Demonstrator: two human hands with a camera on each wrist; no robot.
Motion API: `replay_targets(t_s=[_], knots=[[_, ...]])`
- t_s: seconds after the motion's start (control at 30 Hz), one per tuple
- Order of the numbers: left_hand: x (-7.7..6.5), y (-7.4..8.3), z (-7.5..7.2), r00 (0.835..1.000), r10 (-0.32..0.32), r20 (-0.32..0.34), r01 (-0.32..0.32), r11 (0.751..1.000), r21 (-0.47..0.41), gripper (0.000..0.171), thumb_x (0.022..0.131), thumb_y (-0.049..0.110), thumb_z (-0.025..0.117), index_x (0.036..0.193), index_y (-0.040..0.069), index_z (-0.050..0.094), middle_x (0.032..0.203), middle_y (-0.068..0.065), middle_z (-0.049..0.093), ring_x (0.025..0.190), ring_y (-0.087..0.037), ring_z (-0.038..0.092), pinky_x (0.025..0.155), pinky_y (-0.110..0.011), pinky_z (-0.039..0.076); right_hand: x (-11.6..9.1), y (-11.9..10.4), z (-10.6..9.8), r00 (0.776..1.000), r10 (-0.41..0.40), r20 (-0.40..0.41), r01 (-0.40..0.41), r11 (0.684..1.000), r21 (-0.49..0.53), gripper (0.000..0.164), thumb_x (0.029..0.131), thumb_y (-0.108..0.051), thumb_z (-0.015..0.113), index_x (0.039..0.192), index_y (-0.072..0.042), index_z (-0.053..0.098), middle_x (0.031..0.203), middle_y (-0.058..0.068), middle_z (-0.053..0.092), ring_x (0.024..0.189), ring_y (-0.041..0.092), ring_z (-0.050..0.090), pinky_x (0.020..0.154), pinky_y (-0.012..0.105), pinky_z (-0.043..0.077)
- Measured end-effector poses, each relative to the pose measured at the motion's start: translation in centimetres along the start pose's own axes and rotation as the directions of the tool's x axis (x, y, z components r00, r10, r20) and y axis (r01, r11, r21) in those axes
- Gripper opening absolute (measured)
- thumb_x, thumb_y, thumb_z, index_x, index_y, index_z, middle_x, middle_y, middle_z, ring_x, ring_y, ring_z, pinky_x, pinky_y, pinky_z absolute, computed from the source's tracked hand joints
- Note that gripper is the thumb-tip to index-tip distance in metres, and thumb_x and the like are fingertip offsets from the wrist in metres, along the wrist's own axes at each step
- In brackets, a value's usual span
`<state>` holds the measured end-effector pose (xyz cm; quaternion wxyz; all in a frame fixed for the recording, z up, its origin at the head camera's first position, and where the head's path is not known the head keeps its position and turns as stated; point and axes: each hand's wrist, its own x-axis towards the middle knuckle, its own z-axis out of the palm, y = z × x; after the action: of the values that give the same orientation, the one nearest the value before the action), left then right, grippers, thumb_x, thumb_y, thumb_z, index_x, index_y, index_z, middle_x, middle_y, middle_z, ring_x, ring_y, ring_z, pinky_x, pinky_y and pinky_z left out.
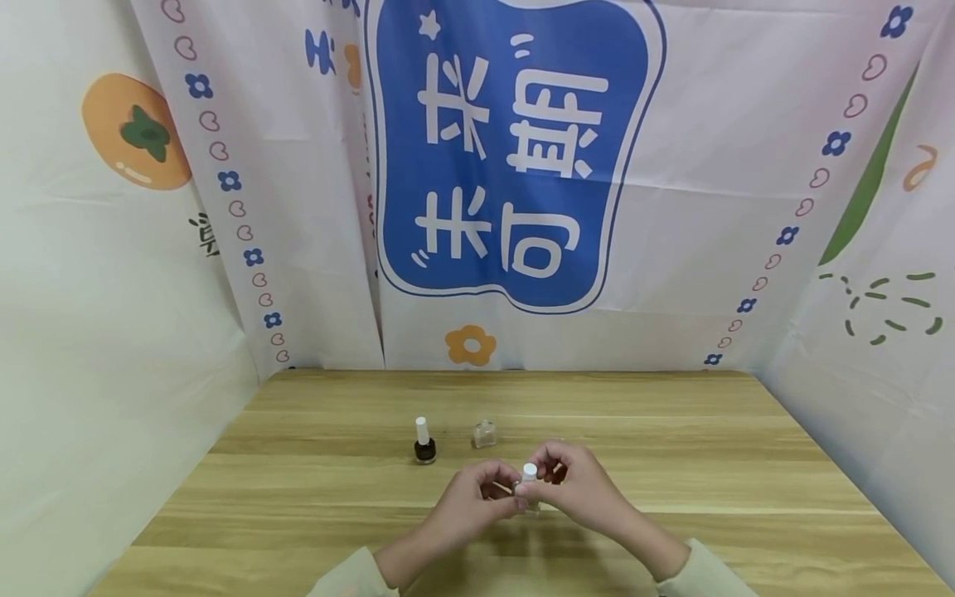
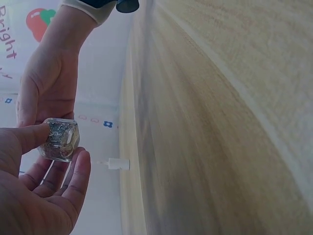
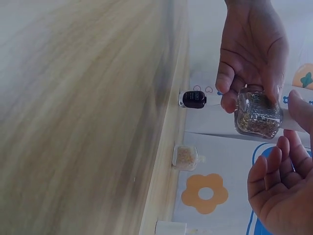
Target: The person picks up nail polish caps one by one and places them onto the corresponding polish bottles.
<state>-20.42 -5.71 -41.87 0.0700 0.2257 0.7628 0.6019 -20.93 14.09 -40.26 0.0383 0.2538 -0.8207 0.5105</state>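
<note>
Between both hands is a small glass nail polish bottle (image 3: 259, 115) with glittery contents and a white cap (image 1: 530, 471). My left hand (image 1: 473, 496) pinches its glass body between thumb and fingers. From the other side, my right hand (image 1: 578, 487) holds the white cap, its thumb (image 3: 299, 110) lying along it. In the head view the fingers cover most of the glass. The left wrist view shows the bottle tilted above the wooden table.
Farther back on the wooden table (image 1: 336, 489) stands a dark nail polish bottle (image 1: 425, 449) with a white cap. Beside it is an uncapped clear bottle (image 1: 485, 434) with pale contents. A loose white brush cap (image 2: 119, 164) stands brush up. Printed cloth (image 1: 694, 265) hangs around the table.
</note>
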Motion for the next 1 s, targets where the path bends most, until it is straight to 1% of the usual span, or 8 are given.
replay_targets(t_s=[0.17,0.23,0.4,0.57,0.7,0.77,0.9,1.0], knots=[[0.0,0.1,-0.1,1.000,-0.019,-0.001,0.019,1.000,-0.002,0.018,0.084,0.013,0.076,0.097,0.006,0.067,0.092,-0.003,0.068,0.083,-0.019,0.065,0.070,-0.025,0.056,0.0,0.0,-0.5,0.999,-0.023,0.028,0.022,1.000,0.018,0.021,0.082,-0.022,0.080,0.091,-0.011,0.065,0.081,-0.003,0.058,0.073,0.012,0.052,0.062,0.026,0.048],[0.0,0.2,-0.2,1.000,-0.024,-0.002,0.024,1.000,-0.003,0.018,0.083,0.012,0.076,0.097,0.006,0.067,0.092,-0.003,0.068,0.083,-0.019,0.065,0.070,-0.025,0.056,0.1,0.0,-0.8,0.998,-0.039,0.051,0.037,0.999,0.032,0.023,0.082,-0.024,0.079,0.095,-0.011,0.066,0.083,-0.001,0.059,0.075,0.013,0.054,0.064,0.027,0.049],[0.0,0.2,-0.2,1.000,-0.020,0.000,0.020,1.000,-0.002,0.018,0.083,0.009,0.076,0.097,0.005,0.067,0.092,-0.004,0.067,0.083,-0.020,0.065,0.070,-0.025,0.056,0.2,0.1,-1.6,0.992,-0.064,0.108,0.057,0.996,0.065,0.027,0.085,-0.022,0.077,0.107,-0.010,0.068,0.090,0.001,0.062,0.080,0.015,0.056,0.069,0.029,0.050],[0.0,0.1,-0.2,1.000,-0.010,0.008,0.010,1.000,-0.015,0.017,0.082,0.007,0.076,0.096,0.004,0.066,0.092,-0.005,0.067,0.083,-0.020,0.066,0.071,-0.025,0.056,0.2,0.1,-2.0,0.980,-0.117,0.163,0.108,0.992,0.061,0.028,0.089,-0.019,0.073,0.114,-0.009,0.068,0.095,0.001,0.064,0.084,0.016,0.057,0.071,0.028,0.051],[-0.1,0.0,-0.2,1.000,-0.007,0.010,0.007,1.000,-0.019,0.018,0.082,0.008,0.076,0.097,0.004,0.066,0.093,-0.005,0.067,0.082,-0.019,0.066,0.071,-0.025,0.056,0.3,0.1,-2.0,0.969,-0.154,0.194,0.142,0.987,0.077,0.026,0.090,-0.018,0.070,0.115,-0.008,0.070,0.096,0.001,0.064,0.084,0.015,0.057,0.070,0.027,0.050],[-0.1,-0.1,-0.2,1.000,-0.003,0.009,0.003,1.000,-0.018,0.019,0.082,0.008,0.076,0.098,0.003,0.066,0.093,-0.005,0.067,0.082,-0.019,0.065,0.070,-0.025,0.056,0.3,0.0,-1.9,0.966,-0.160,0.200,0.145,0.985,0.088,0.024,0.091,-0.017,0.070,0.113,-0.008,0.070,0.096,0.001,0.064,0.084,0.015,0.056,0.070,0.027,0.049],[-0.1,-0.1,-0.2,1.000,-0.003,0.009,0.004,1.000,-0.017,0.021,0.082,0.008,0.076,0.100,0.002,0.066,0.094,-0.006,0.068,0.082,-0.019,0.065,0.070,-0.025,0.056,0.3,0.1,-1.9,0.968,-0.157,0.196,0.141,0.986,0.093,0.021,0.090,-0.017,0.070,0.109,-0.009,0.072,0.096,0.001,0.065,0.084,0.015,0.057,0.070,0.027,0.050],[-0.1,0.0,-0.3,1.000,-0.015,0.011,0.015,1.000,-0.016,0.020,0.083,0.008,0.076,0.100,0.003,0.067,0.093,-0.006,0.068,0.082,-0.019,0.065,0.069,-0.024,0.056,0.3,0.1,-1.8,0.974,-0.142,0.177,0.130,0.989,0.076,0.019,0.089,-0.020,0.071,0.106,-0.011,0.072,0.094,0.000,0.064,0.083,0.015,0.057,0.070,0.027,0.050]])
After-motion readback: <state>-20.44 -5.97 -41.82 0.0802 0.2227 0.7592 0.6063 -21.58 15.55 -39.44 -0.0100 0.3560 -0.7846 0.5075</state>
